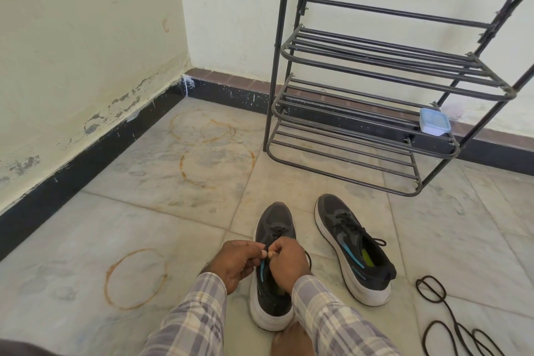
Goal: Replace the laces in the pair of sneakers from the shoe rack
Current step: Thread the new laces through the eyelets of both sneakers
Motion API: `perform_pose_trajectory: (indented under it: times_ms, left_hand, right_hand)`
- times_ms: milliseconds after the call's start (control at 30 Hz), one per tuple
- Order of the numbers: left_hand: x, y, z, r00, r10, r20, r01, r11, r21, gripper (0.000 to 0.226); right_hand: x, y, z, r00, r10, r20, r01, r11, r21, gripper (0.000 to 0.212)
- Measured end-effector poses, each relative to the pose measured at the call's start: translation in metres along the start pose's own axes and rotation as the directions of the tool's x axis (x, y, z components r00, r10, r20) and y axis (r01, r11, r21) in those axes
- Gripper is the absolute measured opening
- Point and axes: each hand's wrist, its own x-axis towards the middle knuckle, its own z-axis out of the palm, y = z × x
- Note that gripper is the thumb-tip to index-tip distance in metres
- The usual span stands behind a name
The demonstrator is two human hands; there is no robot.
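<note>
On the tiled floor [138,220], a dark grey sneaker [273,221] with a white sole stood toe pointing away from the person. Both hands met over its tongue: the left hand [235,261] and the right hand [289,261] each pinched its black lace [278,230] with curled fingers. A second sneaker [351,246], laced, lay just to the right. Loose black laces [450,316] coiled on the floor further right. Behind stood a black metal shoe rack [375,89], with a small blue-lidded container [434,122] on a lower shelf.

Left hand [235,262], right hand [289,261]: pinch grips
</note>
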Motion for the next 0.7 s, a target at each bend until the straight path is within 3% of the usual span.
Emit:
perform_pose_trajectory:
  times_ms: [67, 167, 433, 700]
  left_hand:
    - [0.0, 0.0, 0.0, 1.0, 0.001, 0.009, -0.001, 1.0, 0.009, 0.015]
    - [-0.001, 0.0, -0.002, 1.0, 0.011, 0.017, -0.011, 1.0, 0.019, 0.016]
    - [0.003, -0.001, -0.001, 0.999, 0.052, 0.014, -0.053, 0.994, 0.091, 0.014]
    - [0.002, 0.0, 0.004, 0.999, 0.05, 0.01, -0.05, 0.996, 0.076, 0.014]
  right_hand:
    - [0.0, 0.008, 0.005, 0.994, -0.022, -0.107, 0.027, 0.998, 0.053, 0.02]
    - [0.001, 0.013, 0.012, 0.988, -0.016, -0.153, 0.033, 0.993, 0.113, 0.012]
    - [0.004, 0.018, 0.015, 0.984, -0.058, -0.166, 0.082, 0.986, 0.143, 0.029]
    - [0.011, 0.024, 0.016, 0.99, -0.056, -0.128, 0.082, 0.975, 0.207, 0.027]
